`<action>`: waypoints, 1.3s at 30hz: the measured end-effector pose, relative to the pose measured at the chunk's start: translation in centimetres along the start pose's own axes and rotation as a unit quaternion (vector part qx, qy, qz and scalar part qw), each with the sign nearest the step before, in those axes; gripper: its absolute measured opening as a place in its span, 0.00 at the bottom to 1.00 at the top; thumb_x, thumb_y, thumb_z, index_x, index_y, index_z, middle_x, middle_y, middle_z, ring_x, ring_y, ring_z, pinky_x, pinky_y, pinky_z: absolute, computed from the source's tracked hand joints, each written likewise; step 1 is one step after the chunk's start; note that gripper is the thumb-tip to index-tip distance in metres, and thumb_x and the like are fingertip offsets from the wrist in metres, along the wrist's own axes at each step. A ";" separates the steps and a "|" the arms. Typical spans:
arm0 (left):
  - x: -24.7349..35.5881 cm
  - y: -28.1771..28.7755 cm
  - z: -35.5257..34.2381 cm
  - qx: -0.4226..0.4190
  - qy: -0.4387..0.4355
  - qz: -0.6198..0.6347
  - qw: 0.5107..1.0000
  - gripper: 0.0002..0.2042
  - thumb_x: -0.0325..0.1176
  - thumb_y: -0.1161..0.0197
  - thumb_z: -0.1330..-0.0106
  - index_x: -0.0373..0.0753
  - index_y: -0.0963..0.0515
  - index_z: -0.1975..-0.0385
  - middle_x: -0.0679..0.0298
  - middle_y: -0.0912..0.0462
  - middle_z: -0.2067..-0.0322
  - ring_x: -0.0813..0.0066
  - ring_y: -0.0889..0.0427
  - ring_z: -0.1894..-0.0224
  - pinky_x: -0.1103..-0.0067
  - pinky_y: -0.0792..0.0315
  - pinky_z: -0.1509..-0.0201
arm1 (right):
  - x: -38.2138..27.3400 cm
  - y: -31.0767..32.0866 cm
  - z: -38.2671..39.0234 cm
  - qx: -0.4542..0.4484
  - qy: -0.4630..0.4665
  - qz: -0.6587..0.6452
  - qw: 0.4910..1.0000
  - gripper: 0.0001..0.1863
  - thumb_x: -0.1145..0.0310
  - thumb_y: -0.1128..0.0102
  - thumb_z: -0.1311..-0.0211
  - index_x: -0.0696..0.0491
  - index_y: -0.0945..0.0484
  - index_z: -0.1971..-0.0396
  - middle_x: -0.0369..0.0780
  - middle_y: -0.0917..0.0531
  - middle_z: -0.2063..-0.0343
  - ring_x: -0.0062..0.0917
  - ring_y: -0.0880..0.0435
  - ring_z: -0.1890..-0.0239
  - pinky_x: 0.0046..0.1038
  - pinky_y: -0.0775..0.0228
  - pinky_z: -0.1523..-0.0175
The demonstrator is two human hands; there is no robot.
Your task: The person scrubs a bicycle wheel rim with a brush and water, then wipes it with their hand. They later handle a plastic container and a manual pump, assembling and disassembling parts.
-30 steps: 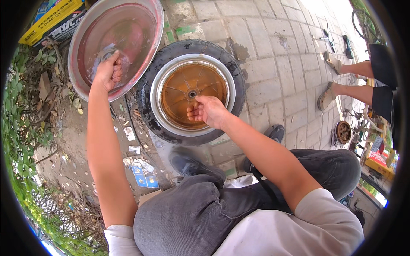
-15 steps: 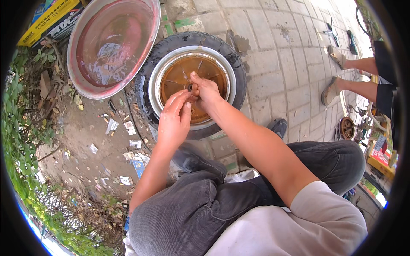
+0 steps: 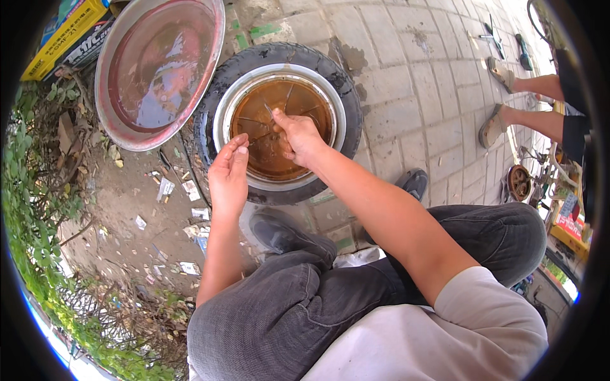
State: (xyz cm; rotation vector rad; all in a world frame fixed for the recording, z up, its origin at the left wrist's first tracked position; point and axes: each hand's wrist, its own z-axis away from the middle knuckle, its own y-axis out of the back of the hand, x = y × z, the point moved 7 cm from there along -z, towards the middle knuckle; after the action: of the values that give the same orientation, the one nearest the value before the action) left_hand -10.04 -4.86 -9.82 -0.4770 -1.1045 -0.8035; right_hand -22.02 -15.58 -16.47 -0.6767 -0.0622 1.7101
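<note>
A wheel with a black tyre [image 3: 346,136] lies flat on the paving, wet in places. Inside its silver rim [image 3: 337,108] the centre [image 3: 257,111] looks brown and glossy, with dark lines spreading from the middle. My right hand [image 3: 300,140] is over that centre, fingers curled and thumb pointing up and left; a thin dark piece shows near the thumb tip, but I cannot make out what it is. Above the rim's left side, my left hand [image 3: 229,174] has its thumb and fingertips pressed together. Whatever it may hold is hidden.
A large metal basin [image 3: 213,63] of reddish water adjoins the tyre at the upper left, near a yellow and black box [image 3: 67,38]. Litter covers the soil at left. A person's sandalled feet [image 3: 495,126] and a cross-shaped wrench [image 3: 494,41] are at right.
My hands have parted: the left moved left and down, away from the right. The right hand shifted slightly left. The view has shifted a little.
</note>
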 end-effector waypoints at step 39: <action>10.8 11.2 -10.2 0.160 -0.154 -0.404 0.888 0.17 0.40 0.46 0.31 0.33 0.23 0.52 0.59 0.16 0.59 0.73 0.19 0.60 0.78 0.26 0.56 | 2.2 -2.4 1.6 -0.113 0.230 0.402 0.879 0.17 0.62 0.49 0.37 0.61 0.22 0.58 0.49 0.17 0.68 0.37 0.18 0.65 0.33 0.28 0.57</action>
State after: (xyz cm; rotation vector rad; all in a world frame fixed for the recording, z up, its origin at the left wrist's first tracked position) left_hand 7.09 -8.47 -3.43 0.1803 -1.7388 -1.2586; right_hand -20.84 -12.41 -15.07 -1.4110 0.4169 2.2904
